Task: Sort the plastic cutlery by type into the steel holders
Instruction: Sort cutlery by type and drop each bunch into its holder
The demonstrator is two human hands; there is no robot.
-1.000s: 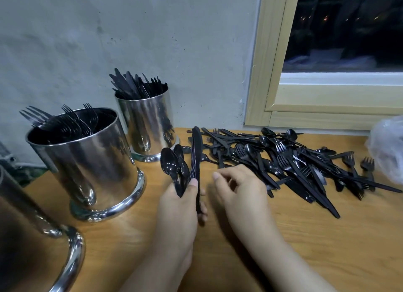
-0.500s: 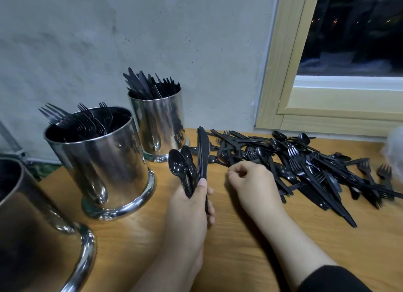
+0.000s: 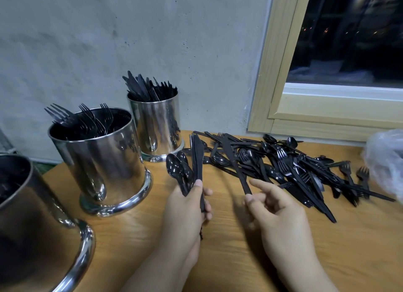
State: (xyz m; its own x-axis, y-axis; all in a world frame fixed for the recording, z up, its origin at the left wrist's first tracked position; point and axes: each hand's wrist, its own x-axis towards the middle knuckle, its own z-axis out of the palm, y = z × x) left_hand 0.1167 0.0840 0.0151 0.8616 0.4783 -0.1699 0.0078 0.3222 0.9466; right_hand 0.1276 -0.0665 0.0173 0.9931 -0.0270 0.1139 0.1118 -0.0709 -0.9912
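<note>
Now a knife comes off the pile, head view only.

Right hand [image 3: 277,213] pinches one knife [image 3: 234,163] by its handle, just left of the loose cutlery pile [image 3: 305,171]. Left hand [image 3: 185,208], further left, clasps two spoons [image 3: 177,170] and a knife bundle [image 3: 197,158], fanned apart by type, likely batching. Three steel holders: fork holder [image 3: 98,160], knife holder [image 3: 156,125], one nearest [image 3: 39,226].

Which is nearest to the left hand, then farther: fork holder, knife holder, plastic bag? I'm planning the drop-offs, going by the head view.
From the left hand:
1. Fork holder, just to its left.
2. Knife holder, behind, by the wall.
3. Plastic bag, far right edge.
</note>
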